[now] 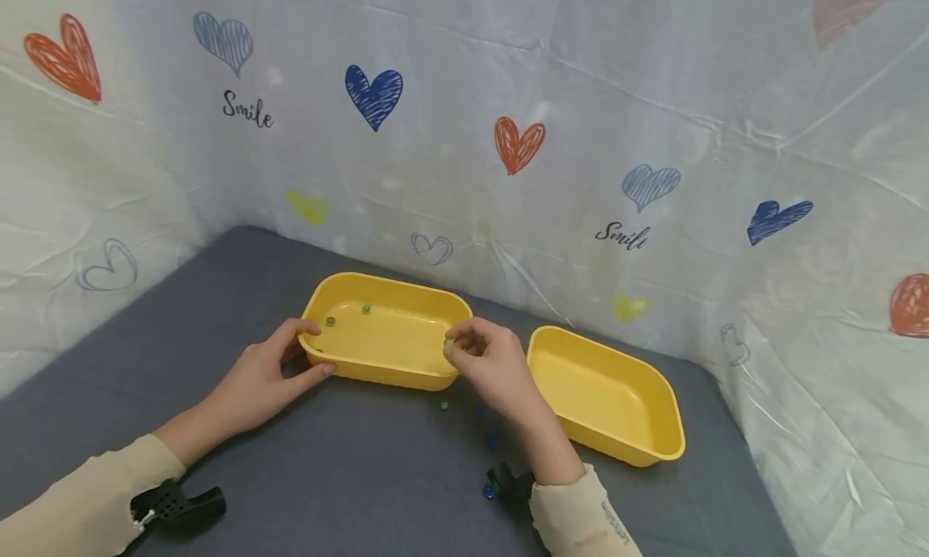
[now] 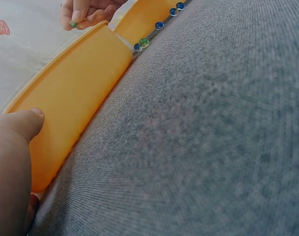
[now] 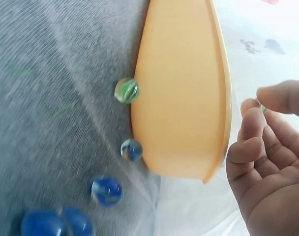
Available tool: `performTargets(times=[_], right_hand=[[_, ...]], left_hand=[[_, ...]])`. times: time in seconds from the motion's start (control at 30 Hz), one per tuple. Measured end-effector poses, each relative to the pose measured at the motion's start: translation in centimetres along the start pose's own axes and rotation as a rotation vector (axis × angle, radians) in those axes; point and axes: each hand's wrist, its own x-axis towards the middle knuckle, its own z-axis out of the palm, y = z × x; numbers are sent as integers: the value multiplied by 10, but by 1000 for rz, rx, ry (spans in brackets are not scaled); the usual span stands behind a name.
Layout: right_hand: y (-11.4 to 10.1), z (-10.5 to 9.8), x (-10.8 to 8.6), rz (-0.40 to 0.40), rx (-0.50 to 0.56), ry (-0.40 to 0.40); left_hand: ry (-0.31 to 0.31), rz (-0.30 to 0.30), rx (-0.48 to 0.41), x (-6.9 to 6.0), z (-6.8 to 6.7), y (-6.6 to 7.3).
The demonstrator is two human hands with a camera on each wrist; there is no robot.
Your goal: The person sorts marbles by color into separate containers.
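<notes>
My left hand [image 1: 256, 380] grips the left end of a yellow plastic tray [image 1: 395, 374], its thumb against the outer wall and a finger over the rim. Between thumb and fingertips, my right hand [image 1: 497, 367] pinches a green marble [image 3: 263, 107] above that tray's right end. Inside the tray are a few green marbles [image 1: 366, 309], one partly hidden by the near wall. Another green marble [image 3: 127, 90] lies on the cloth just outside the tray, with several blue marbles [image 3: 107, 191] near it, below the right hand and forearm.
A second yellow tray [image 1: 617, 339] stands to the right, with no marbles visible in it. Grey cloth [image 1: 348, 476] covers the table. A white curtain [image 1: 450, 73] printed with hearts hangs behind and at both sides.
</notes>
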Motion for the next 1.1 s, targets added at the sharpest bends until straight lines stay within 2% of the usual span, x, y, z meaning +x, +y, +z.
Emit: performTargets(times=[0.13,0.33,0.5,0.67,1.1], right_hand=[[-3,5,7,35,58,20],[-6,12,17,46,131,6],[-3,17,20,42,128,-16],[0,18,20,34,123,-7],[1,17,19,73,114,-3]], left_hand=[[2,2,-2,0,0,1],[7,6,0,0,0,0],[-2,-7,-4,1,0,0],[-1,-6,-11,1,0,2],[-4,-6,-12,0,-1,4]])
